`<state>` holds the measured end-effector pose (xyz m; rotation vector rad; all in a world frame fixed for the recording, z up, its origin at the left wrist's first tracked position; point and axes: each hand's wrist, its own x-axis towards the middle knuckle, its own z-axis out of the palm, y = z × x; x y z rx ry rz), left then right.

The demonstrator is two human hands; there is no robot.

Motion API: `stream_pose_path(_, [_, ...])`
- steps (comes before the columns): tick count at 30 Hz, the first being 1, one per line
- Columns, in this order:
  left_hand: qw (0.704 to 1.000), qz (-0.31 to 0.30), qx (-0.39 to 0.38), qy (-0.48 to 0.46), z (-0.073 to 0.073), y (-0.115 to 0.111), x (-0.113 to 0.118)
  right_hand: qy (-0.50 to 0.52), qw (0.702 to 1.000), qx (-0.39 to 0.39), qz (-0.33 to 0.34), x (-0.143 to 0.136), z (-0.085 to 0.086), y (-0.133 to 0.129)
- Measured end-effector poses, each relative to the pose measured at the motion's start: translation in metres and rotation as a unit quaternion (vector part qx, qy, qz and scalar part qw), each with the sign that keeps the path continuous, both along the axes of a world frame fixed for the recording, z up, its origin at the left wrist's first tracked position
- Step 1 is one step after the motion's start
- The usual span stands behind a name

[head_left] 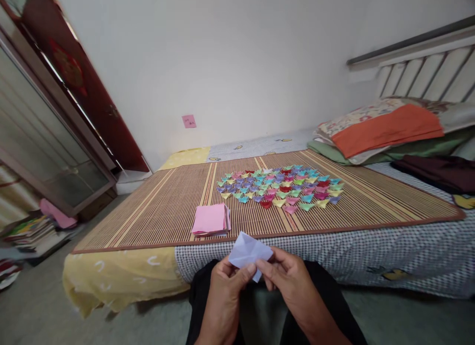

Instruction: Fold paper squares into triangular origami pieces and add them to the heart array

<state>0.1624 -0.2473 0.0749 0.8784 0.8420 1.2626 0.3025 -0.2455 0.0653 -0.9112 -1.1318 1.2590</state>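
Observation:
Both hands hold one pale lilac sheet of origami paper (248, 251), creased and partly folded, above my lap at the bed's front edge. My left hand (230, 285) pinches its lower left side, with the thumb on top near the lower middle. My right hand (287, 273) grips the right side, its thumb pressed close to the left thumb; the other fingers are mostly hidden beneath. A stack of square paper (210, 219), pink on top, lies on the mat just beyond. Many small folded paper pieces (285, 189) in mixed colours stand in rows farther back.
A striped bamboo mat (159, 206) covers the bed. Pillows (389, 129) and a dark folded cloth (438, 172) lie at the right. A pink note (189, 121) is on the wall. Books (29, 233) are piled at the left, near a dark red door (74, 73).

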Motion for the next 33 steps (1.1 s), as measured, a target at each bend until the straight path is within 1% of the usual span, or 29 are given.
stream_pose_path(5, [0.998,-0.002,0.009,0.059,0.002,0.000,-0.003,-0.014,1.000,0.009,0.005,0.001,0.005,0.001])
stream_pose_path(7, [0.996,-0.003,0.007,0.090,0.002,0.002,-0.005,-0.024,1.000,0.011,0.003,0.001,0.005,0.000])
stream_pose_path(9, [0.995,0.001,0.003,0.099,0.002,0.003,-0.005,-0.038,0.999,0.012,-0.002,0.000,0.004,0.000])
stream_pose_path(14, [0.998,0.020,-0.013,0.061,0.003,0.004,-0.005,-0.061,0.998,0.029,-0.020,-0.003,0.000,0.000])
stream_pose_path(18, [0.999,0.026,-0.035,0.026,0.002,0.004,-0.005,-0.103,0.993,0.048,-0.023,-0.002,0.003,-0.002])
stream_pose_path(22, [0.998,0.033,-0.049,0.009,0.000,0.006,-0.008,-0.146,0.982,0.105,-0.065,0.002,0.006,-0.004])
stream_pose_path(25, [0.999,0.022,-0.041,0.010,-0.002,0.007,-0.010,-0.135,0.981,0.124,-0.065,0.005,0.006,-0.004])
stream_pose_path(30, [0.999,0.004,-0.006,0.043,-0.005,0.007,-0.014,-0.083,0.992,0.089,-0.045,0.008,0.001,0.001])
stream_pose_path(33, [0.997,0.004,0.024,0.067,-0.004,0.008,-0.016,-0.070,0.992,0.089,-0.046,0.007,0.000,0.002])
